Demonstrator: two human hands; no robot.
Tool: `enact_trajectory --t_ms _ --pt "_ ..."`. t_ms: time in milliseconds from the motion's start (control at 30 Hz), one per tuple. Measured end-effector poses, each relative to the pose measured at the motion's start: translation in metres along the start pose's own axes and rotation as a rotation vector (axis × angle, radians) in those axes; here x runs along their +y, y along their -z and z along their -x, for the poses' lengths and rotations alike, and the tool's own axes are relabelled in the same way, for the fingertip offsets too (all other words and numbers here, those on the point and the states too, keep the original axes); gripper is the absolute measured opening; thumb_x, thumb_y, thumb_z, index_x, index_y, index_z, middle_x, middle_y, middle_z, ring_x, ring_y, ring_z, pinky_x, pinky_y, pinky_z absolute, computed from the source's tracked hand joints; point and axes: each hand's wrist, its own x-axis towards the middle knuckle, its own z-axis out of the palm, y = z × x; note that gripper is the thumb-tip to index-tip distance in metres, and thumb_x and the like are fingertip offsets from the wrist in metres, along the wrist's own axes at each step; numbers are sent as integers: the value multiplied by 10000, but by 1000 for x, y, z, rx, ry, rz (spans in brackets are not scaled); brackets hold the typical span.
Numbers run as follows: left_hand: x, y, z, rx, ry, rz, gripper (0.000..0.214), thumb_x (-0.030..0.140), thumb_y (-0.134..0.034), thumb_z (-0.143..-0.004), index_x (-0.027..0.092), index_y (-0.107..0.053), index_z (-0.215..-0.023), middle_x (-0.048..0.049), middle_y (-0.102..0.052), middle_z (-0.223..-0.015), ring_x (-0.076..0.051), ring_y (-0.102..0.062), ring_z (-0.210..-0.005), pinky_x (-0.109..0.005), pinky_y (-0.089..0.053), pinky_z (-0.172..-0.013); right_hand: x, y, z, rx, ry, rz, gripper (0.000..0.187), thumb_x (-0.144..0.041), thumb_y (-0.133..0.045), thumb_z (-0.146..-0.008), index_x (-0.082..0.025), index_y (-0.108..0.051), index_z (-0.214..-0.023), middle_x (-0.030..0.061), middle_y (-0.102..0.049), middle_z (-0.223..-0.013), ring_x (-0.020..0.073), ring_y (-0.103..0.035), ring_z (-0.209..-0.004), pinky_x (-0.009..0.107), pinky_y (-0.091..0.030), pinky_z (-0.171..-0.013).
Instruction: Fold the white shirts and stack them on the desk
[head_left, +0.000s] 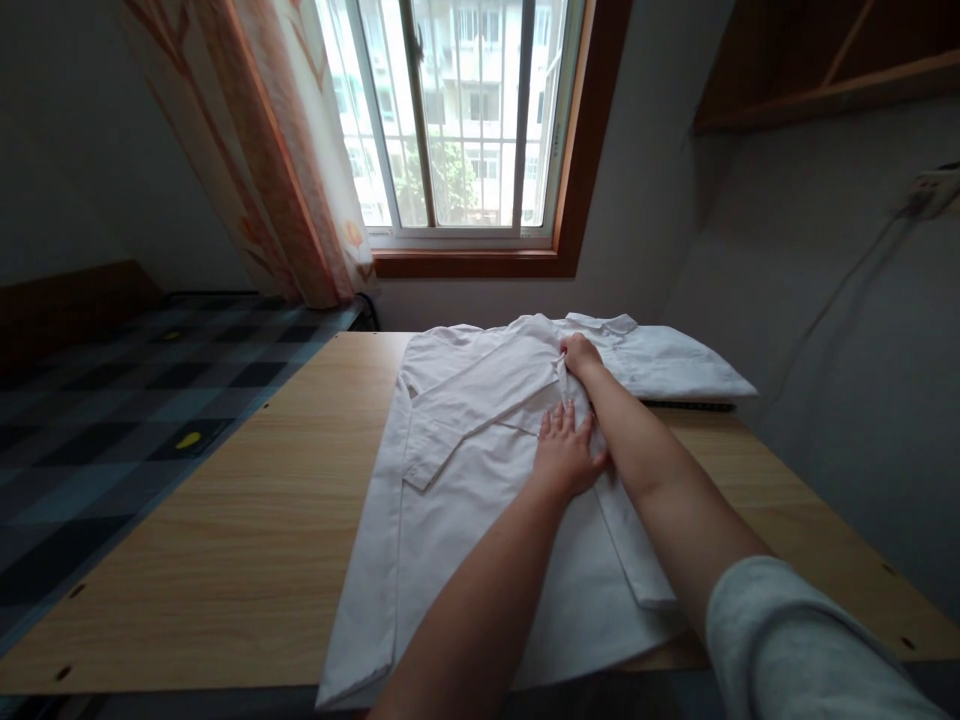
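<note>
A: State the position of the white garment (465,500).

B: It lies on the wood-grain tabletop (255,540), its lower end reaching the near edge. One sleeve (480,405) is laid diagonally across the upper part, cuff toward the left.

A: Specify the pose of the left hand (568,455).

B: Palm down, fingers spread wide and pointing away from the body, thumb out to the right. The hand rests on the fabric. Its bare forearm rises diagonally from the bottom edge of the view.

A: And the right hand (580,355)?

B: It is placed just beyond the left, fingers curled narrow on a bunched fold of the garment. The fingertips are partly hidden, so the exact grip cannot be confirmed. The forearm extends in from the lower right; a pale grey sleeve (795,620) covers the arm near the elbow.

A: Identify the adjacent items.

B: A folded, collared white piece (667,362) lies to the right of the right hand; whether it joins the garment is unclear. A checked cover (180,380) lies left of the tabletop, and a window (465,120) stands behind.
</note>
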Motion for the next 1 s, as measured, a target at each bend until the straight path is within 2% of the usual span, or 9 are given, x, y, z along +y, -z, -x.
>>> enact_trajectory --t_ms 133,300,400,500,633,733,867,1000 --pt "1 0 -2 9 25 -5 583 519 -323 -989 204 -442 -1465 -124 -328 -1582 -296 -268 -1470 -479 -215 -1207 10 -4 -3 7 12 -84 333 -54 -476 -764 -114 -727 -975 104 -719 -969 189 -641 -851 246 -480 -763" --pt "1 -2 -6 57 56 -18 528 396 -312 -1012 155 -443 -1462 -125 -338 -1576 -259 -295 -1462 -428 -227 -1210 23 11 5 34 86 -176 416 -73 -472 -805 -109 -673 -1168 107 -709 -1113 169 -653 -946 245 -500 -853" --pt "0 -3 -9 55 92 -16 556 353 -331 -1002 71 -399 -1476 -144 -312 -1582 -252 -262 -1475 -401 -211 -1218 31 16 24 82 217 -217 330 -151 -537 -825 -138 -706 -1109 103 -707 -1127 213 -628 -1059 329 -472 -981" --pt "1 0 -12 53 143 -1 555 349 -355 -989 76 -419 -1468 -114 -334 -1578 -263 -252 -1477 -406 -214 -1217 34 14 53 116 341 -231 278 -213 -549 -851 -156 -731 -1054 111 -703 -1134 239 -598 -1134 385 -427 -1058" --pt "2 4 -15 62 189 -4 532 346 -344 -983 147 -442 -1467 -63 -383 -1559 -276 -257 -1473 -440 -200 -1216 28 6 86 49 323 -90 398 -287 -479 -935 -163 -630 -1282 114 -603 -1355 224 -528 -1268 372 -386 -1100" --pt "1 7 -15 3 167 -19 589 416 -334 -981 134 -388 -1495 -94 -338 -1580 -287 -218 -1486 -455 -164 -1220 19 4 99 7 267 62 454 -321 -403 -988 -180 -525 -1402 94 -520 -1458 229 -470 -1337 390 -348 -1124" --pt "-6 9 -13 -129 52 -30 753 617 -325 -938 130 -331 -1512 -132 -275 -1601 -296 -185 -1495 -495 -108 -1219 9 9 104 3 238 148 458 -327 -350 -1011 -190 -497 -1423 87 -505 -1473 220 -462 -1343 373 -352 -1112" --pt "-12 13 -12 -180 5 -34 911 729 -373 -867 101 -287 -1522 -157 -231 -1611 -310 -153 -1501 -505 -91 -1215 8 15 108 -32 218 217 472 -339 -348 -1013 -194 -472 -1444 103 -456 -1510 236 -417 -1380 393 -329 -1126"
